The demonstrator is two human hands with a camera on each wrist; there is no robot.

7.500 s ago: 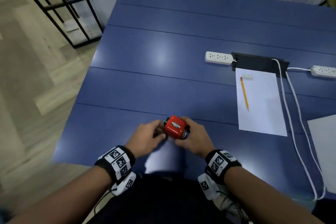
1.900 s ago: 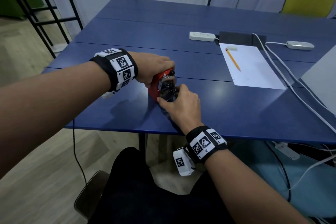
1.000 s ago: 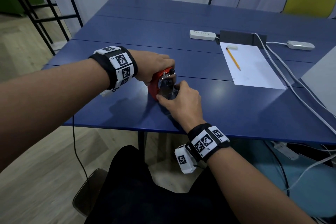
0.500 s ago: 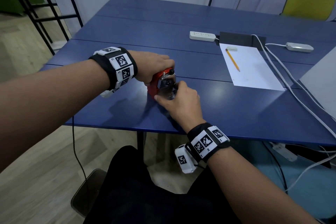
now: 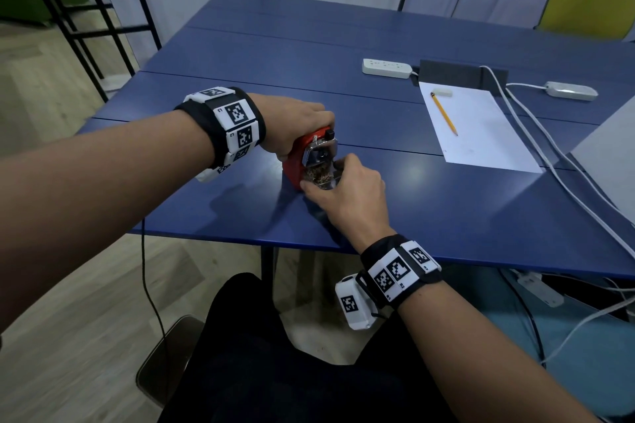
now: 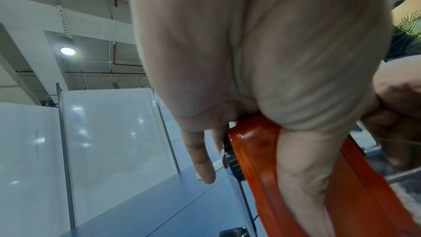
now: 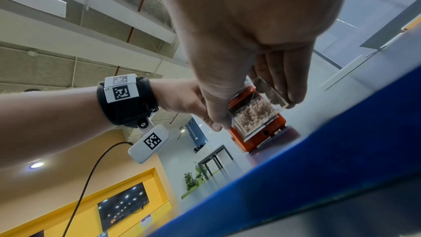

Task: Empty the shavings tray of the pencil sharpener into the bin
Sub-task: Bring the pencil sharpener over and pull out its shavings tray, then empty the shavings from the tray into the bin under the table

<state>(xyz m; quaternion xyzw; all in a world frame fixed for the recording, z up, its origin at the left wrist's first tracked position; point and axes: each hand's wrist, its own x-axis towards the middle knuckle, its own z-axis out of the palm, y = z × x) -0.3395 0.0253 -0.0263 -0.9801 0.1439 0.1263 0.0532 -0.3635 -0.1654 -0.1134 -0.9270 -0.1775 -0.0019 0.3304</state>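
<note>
The red pencil sharpener stands on the blue tabletop near its front edge. The left hand grips its top. The right hand pinches the clear shavings tray, seemingly partway out. It looks light, rigid, slick and open-topped: hold both side walls and keep it level.

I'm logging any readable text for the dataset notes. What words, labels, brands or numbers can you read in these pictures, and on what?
No text can be read with certainty.
Wrist bands on the left hand and right hand: square black-and-white code markers, with tiny characters beside them too small to read.
Pencil sharpener: no legible brand or label.
Sheet of paper: no writing made out.
Wall screen and the small notice under it: too blurred to read.
</note>
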